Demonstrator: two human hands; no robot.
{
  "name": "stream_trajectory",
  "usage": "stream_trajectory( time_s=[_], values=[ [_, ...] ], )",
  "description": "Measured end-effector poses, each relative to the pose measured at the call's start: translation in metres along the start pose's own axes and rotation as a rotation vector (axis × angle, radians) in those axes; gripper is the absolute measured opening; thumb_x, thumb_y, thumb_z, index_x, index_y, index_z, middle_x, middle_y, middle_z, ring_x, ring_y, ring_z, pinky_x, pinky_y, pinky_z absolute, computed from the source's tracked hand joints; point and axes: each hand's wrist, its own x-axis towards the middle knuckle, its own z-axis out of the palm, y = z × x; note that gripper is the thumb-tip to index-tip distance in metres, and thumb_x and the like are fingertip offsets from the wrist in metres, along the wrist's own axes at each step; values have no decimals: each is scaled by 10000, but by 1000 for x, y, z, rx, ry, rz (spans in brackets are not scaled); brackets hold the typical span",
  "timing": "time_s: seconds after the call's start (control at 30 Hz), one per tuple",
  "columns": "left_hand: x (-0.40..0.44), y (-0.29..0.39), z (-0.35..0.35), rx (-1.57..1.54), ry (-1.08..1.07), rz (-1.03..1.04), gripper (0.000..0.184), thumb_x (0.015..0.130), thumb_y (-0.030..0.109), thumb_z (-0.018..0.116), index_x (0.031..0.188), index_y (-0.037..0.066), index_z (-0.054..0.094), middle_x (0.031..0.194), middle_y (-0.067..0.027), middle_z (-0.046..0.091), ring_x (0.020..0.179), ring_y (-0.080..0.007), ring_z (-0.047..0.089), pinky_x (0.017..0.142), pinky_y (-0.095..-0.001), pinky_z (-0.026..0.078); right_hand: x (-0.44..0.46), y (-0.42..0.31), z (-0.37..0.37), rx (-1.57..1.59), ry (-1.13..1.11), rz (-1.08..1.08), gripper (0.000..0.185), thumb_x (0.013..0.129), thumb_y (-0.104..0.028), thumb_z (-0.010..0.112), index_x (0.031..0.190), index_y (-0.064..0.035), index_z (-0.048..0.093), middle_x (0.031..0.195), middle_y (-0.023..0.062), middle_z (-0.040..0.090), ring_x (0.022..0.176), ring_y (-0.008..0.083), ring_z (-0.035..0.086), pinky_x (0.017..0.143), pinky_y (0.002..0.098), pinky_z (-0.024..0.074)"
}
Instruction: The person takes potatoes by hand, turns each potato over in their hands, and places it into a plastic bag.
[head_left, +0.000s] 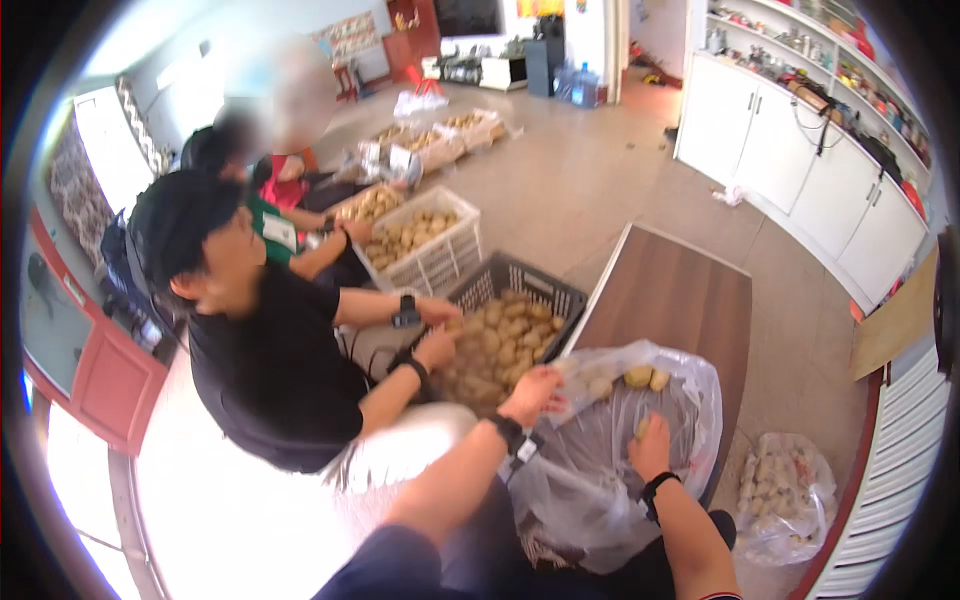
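In the head view, a clear plastic bag (600, 500) lies open over my lap and the near end of a brown wooden board. My left hand (534, 393) is at the bag's left rim, beside the black crate (560, 300) of potatoes; its fingers are bent, and what they hold is too small to make out. My right hand (651, 445) is inside the bag, closed around a small yellowish potato that shows at its fingertips. Several potatoes (640, 377) rest at the bag's far side.
A person in black (270, 350) sits at the left, both hands over the black crate. Farther back are other seated people and a white crate (425, 265) of potatoes. A filled plastic bag (785, 495) lies on the floor at right; white cabinets (800, 170) stand behind.
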Motion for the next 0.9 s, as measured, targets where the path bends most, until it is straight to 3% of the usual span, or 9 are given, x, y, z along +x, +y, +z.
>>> stream_trajectory(
  time_s=[0.13, 0.2, 0.23, 0.3, 0.4, 0.5, 0.63, 0.73, 0.9],
  values=[
    [-8, -1, -6, 15, 54, -16, 254, 876, 252, 565, 1063, 82, 542, 947, -59, 551, 726, -238, 623, 565, -379, 542, -1, 20, 14, 123, -15, 72, 452, 756, -107, 648, 1162, 36, 510, 1040, 219, 585, 990, 363, 595, 814, 440, 497],
    [-9, -3, -9, 35, 53, -23, 248, 870, 247, 571, 1040, 66, 550, 930, -66, 554, 696, -219, 625, 534, -352, 531, -1, 1, -5, 675, -256, 577, 433, 831, -193, 641, 1186, 23, 517, 966, 146, 617, 829, 269, 652, 620, 356, 516],
    [-16, 0, -9, 27, 49, 1, 238, 879, 233, 558, 1032, 51, 548, 921, -70, 560, 677, -213, 623, 531, -343, 530, -5, -7, -12, 673, -306, 581, 433, 831, -193, 641, 1186, 23, 517, 966, 146, 617, 829, 269, 652, 620, 356, 516],
    [-22, 0, -14, 51, 60, 8, 243, 896, 234, 550, 1040, 37, 548, 906, -73, 567, 664, -216, 624, 540, -350, 535, -4, -26, -25, 946, -375, 680, 419, 894, -287, 620, 1187, -2, 529, 950, 93, 611, 714, 186, 644, 514, 293, 482],
    [-23, 5, -8, 122, -10, -7, 355, 933, 312, 560, 1157, 36, 547, 1035, -104, 562, 770, -240, 646, 605, -354, 554, 0, -61, -41, 1031, -424, 629, 382, 931, -317, 605, 1170, -26, 543, 936, 85, 615, 658, 181, 631, 523, 289, 485],
    [-17, -2, -6, 133, -87, -32, 348, 920, 310, 562, 1150, 49, 560, 988, -101, 583, 699, -236, 642, 577, -368, 552, 8, -81, -44, 1161, -418, 620, 357, 941, -305, 613, 1169, -37, 549, 937, 77, 626, 648, 169, 632, 516, 266, 480],
    [-26, 0, 3, 221, -189, -114, 459, 933, 417, 560, 1213, 54, 552, 1064, -122, 594, 761, -258, 657, 627, -368, 555, 17, -119, -45, 1299, -523, 548, 333, 949, -228, 606, 1213, -41, 529, 979, 78, 640, 678, 153, 644, 529, 259, 493],
    [-38, 7, 6, 194, -365, -37, 429, 974, 390, 507, 1215, 36, 546, 1119, -131, 600, 811, -229, 657, 673, -354, 552, 15, -133, -41, 1340, -583, 449, 349, 952, -174, 596, 1263, -47, 505, 993, 71, 646, 715, 146, 655, 561, 254, 510],
    [-23, -1, 7, 96, -601, -128, 388, 993, 381, 484, 1167, 52, 594, 976, -78, 643, 770, -169, 629, 628, -294, 511, 18, -134, -34, 1234, -603, 380, 376, 943, -119, 598, 1299, -48, 502, 1002, 58, 654, 750, 127, 660, 610, 236, 519]
  ],
)
